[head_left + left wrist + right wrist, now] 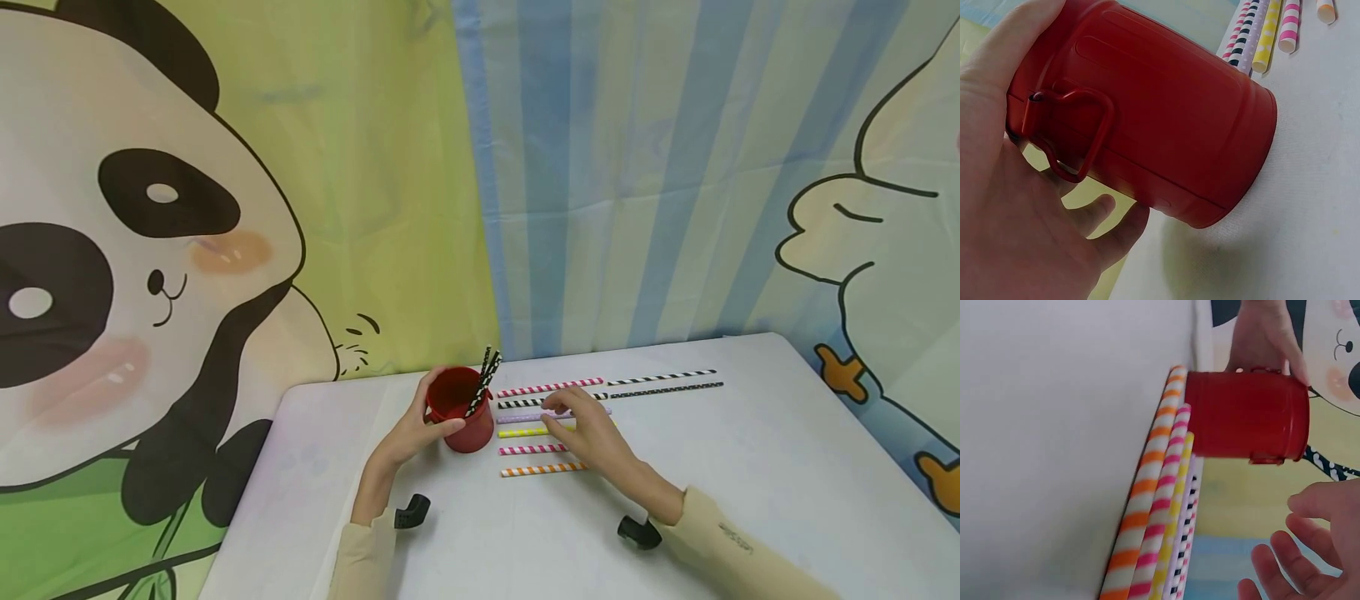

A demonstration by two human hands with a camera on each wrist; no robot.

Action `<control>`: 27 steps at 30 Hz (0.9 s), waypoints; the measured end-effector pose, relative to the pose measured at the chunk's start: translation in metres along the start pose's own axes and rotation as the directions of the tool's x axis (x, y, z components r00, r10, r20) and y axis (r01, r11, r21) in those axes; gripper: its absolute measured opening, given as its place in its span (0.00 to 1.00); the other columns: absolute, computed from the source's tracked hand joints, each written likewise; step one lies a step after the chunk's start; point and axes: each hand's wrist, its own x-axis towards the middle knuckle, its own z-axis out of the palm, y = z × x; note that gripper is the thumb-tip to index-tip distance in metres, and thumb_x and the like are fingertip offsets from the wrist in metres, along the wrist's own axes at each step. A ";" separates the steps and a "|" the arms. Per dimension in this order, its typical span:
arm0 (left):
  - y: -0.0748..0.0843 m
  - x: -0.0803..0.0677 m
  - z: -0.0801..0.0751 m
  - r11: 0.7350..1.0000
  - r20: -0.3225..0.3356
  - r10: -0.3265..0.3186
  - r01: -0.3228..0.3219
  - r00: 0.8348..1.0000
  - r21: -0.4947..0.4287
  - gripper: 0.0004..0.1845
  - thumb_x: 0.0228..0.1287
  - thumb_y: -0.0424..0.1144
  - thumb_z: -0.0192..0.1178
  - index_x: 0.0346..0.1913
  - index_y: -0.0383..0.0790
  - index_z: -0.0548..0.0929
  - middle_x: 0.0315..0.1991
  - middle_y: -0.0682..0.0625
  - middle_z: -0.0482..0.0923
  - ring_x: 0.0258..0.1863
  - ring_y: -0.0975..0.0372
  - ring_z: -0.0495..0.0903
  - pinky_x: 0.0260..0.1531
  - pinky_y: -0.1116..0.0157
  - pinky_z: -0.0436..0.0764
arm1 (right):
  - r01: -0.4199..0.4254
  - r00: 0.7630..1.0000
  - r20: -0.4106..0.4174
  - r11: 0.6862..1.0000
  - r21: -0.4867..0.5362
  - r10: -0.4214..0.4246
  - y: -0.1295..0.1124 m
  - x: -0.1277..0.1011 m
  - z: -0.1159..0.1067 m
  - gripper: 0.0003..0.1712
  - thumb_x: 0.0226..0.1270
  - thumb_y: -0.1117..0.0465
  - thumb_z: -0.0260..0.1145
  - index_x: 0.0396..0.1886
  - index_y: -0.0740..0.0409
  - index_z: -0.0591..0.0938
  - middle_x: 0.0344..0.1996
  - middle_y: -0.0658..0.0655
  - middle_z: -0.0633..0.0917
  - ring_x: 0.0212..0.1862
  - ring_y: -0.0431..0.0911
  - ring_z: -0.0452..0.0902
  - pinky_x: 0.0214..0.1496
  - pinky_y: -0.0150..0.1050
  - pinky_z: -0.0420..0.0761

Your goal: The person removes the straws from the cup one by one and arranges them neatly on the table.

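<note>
The paper straws lying in a row under the right hand look very light, stiff but easy to crush, and apt to roll; one is probably best pinched gently near its middle. The right hand is hovering over them with loosely spread fingers, holding nothing. The left hand is wrapping around the red tin cup, just left of the straws' ends, steadying it.
</note>
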 end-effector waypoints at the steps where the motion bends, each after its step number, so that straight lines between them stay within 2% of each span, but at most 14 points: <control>1: 0.000 0.000 0.000 1.000 0.001 0.000 0.000 1.000 0.001 0.50 0.60 0.43 0.71 0.77 0.66 0.50 0.73 0.52 0.58 0.74 0.53 0.56 0.67 0.44 0.71 | -0.007 1.000 0.000 1.000 0.016 0.007 -0.001 0.001 0.002 0.08 0.65 0.62 0.71 0.42 0.52 0.84 0.41 0.52 0.84 0.45 0.49 0.82 0.49 0.50 0.83; 11: 0.002 0.000 -0.001 1.000 0.003 -0.008 0.008 1.000 0.004 0.51 0.60 0.43 0.70 0.79 0.58 0.49 0.73 0.51 0.59 0.74 0.52 0.56 0.69 0.41 0.67 | -0.037 0.998 -0.041 0.989 0.144 0.044 -0.018 0.018 0.019 0.05 0.67 0.60 0.70 0.41 0.52 0.84 0.40 0.46 0.84 0.43 0.44 0.81 0.48 0.49 0.84; 15: 0.002 0.000 -0.001 1.000 0.003 -0.003 0.003 1.000 0.009 0.52 0.60 0.43 0.70 0.79 0.55 0.48 0.73 0.50 0.59 0.74 0.51 0.57 0.68 0.41 0.68 | -0.078 0.996 -0.038 0.978 0.191 0.087 -0.025 0.025 0.027 0.05 0.68 0.60 0.70 0.42 0.50 0.84 0.41 0.46 0.84 0.44 0.43 0.81 0.50 0.48 0.83; 18: 0.002 0.000 -0.001 1.000 0.002 -0.002 0.002 1.000 0.008 0.52 0.59 0.44 0.71 0.80 0.54 0.47 0.73 0.51 0.59 0.74 0.52 0.57 0.68 0.42 0.69 | -0.118 0.992 -0.027 0.967 0.225 0.127 -0.029 0.031 0.033 0.07 0.69 0.58 0.69 0.44 0.50 0.83 0.42 0.47 0.84 0.46 0.43 0.81 0.52 0.51 0.82; 23: 0.002 0.000 0.000 1.000 -0.001 -0.007 0.007 1.000 0.011 0.53 0.59 0.46 0.71 0.79 0.58 0.48 0.73 0.51 0.59 0.74 0.52 0.57 0.68 0.42 0.69 | -0.152 0.986 -0.021 0.952 0.266 0.163 -0.036 0.038 0.043 0.09 0.70 0.54 0.68 0.47 0.49 0.82 0.44 0.49 0.84 0.48 0.45 0.81 0.52 0.53 0.82; 27: 0.001 0.000 0.000 1.000 0.002 -0.003 0.003 1.000 0.010 0.52 0.59 0.46 0.71 0.79 0.60 0.48 0.74 0.51 0.59 0.74 0.51 0.58 0.68 0.42 0.68 | -0.154 0.985 -0.034 0.945 0.289 0.171 -0.039 0.043 0.050 0.10 0.69 0.54 0.69 0.45 0.52 0.83 0.43 0.51 0.85 0.46 0.45 0.82 0.49 0.47 0.83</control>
